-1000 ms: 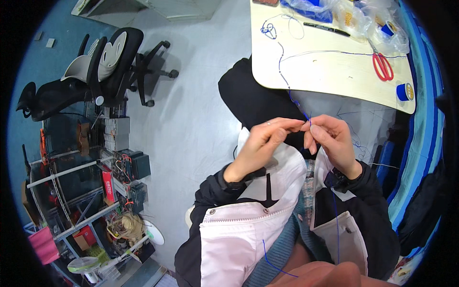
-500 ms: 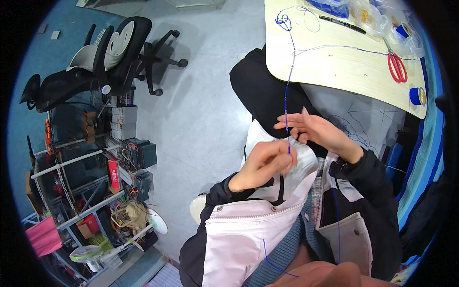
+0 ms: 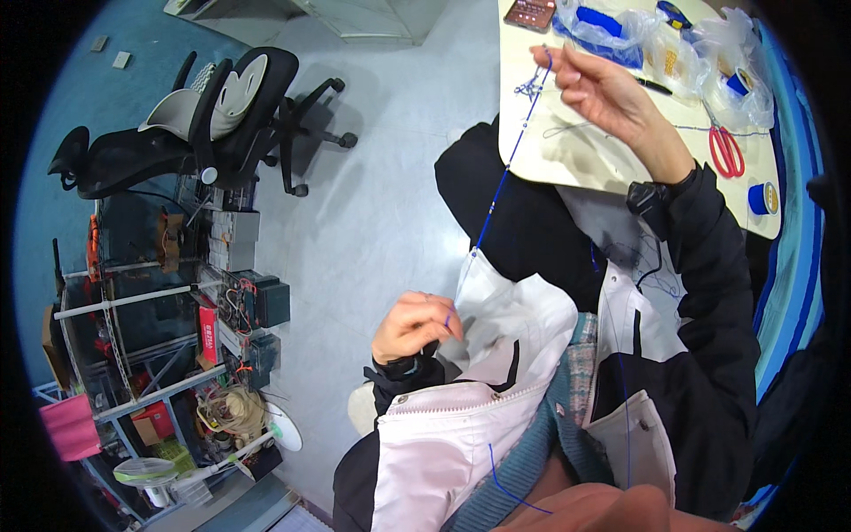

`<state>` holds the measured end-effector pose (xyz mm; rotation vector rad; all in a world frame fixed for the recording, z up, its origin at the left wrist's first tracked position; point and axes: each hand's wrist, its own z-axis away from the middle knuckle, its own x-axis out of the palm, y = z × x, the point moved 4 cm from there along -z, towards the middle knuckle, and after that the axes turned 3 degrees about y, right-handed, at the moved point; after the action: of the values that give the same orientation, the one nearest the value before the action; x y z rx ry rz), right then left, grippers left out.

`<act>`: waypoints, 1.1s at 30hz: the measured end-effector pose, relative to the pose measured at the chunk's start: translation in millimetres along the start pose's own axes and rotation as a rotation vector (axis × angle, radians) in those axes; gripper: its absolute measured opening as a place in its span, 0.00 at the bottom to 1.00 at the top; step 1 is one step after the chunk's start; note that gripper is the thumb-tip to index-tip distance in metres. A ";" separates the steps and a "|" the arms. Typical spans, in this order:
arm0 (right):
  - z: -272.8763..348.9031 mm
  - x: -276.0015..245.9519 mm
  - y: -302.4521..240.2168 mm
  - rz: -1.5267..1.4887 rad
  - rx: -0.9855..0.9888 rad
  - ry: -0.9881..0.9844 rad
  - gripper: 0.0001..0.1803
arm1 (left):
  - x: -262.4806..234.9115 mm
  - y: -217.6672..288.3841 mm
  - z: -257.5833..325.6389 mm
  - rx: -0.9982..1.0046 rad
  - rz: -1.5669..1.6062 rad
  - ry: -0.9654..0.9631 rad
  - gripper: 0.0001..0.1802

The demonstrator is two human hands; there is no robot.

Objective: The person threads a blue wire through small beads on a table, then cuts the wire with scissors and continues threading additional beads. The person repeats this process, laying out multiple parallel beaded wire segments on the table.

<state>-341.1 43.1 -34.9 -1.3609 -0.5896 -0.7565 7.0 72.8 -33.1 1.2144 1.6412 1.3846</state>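
Observation:
A thin blue cord (image 3: 499, 191) with small beads spaced along it runs taut, slanting between my two hands. My left hand (image 3: 412, 328), low in front of my white and black jacket, is closed in a pinch on the cord's lower end. Over the near left part of the table my right hand (image 3: 607, 93) is raised, with thumb and forefinger closed on the upper stretch. Just beside those fingertips is a small tangled blue cord bundle (image 3: 529, 87); whether it hangs or lies on the tabletop I cannot tell.
On the pale table (image 3: 532, 151) are red-handled scissors (image 3: 726, 152), a blue thread spool (image 3: 761, 199), a black pen (image 3: 654, 86), a phone (image 3: 530, 13) and clear plastic bags (image 3: 674, 53). Loose thread (image 3: 651, 266) lies below the table edge. An office chair (image 3: 213, 124) and a cluttered rack (image 3: 133, 301) stand left.
My right hand has moved up and away over the table, fingers now pinching the cord. My left hand has drawn down and left. The cord between them has gone from upright to slanted.

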 end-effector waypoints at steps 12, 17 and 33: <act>-1.5 -2.8 -78.7 0.249 -0.213 0.004 0.18 | -60.7 -67.9 9.6 -0.278 0.064 0.531 0.14; 8.7 10.7 -86.8 0.405 -0.378 0.045 0.18 | -67.5 -74.8 -4.0 -0.283 0.082 0.631 0.19; 11.3 -31.6 -149.2 0.337 -0.623 0.052 0.14 | -59.7 -8.6 -40.7 -0.131 0.066 0.488 0.23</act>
<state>-475.3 52.1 37.8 -1.9438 -0.0629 -0.7206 -11.1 2.4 -37.1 0.9053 1.8007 1.9085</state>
